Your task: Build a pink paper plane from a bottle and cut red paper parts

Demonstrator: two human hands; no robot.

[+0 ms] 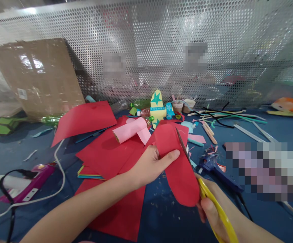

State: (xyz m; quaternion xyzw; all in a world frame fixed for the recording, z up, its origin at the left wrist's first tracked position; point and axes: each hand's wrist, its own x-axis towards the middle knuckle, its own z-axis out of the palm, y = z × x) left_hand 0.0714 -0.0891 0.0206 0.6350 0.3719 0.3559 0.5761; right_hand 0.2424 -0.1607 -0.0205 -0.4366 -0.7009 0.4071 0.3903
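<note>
A long red paper piece (180,175) with rounded ends is pinched in my left hand (153,163), thumb on top and the other fingers behind it. My right hand (212,206) is closed around the yellow handles of a pair of scissors (218,211). The dark blades lie along the right edge of the red piece, near its upper end. Sheets of red paper (111,152) are spread under and left of my left hand. A pink paper-wrapped roll (131,130) rests on them.
A blue glue gun (219,172) lies to the right, by paper scraps. A purple power strip (30,184) with cables is at the left. Behind are a yellow-and-blue paper plane (157,109), a cardboard sheet (37,77), pipe cleaners (222,116) and a perforated metal screen (151,44).
</note>
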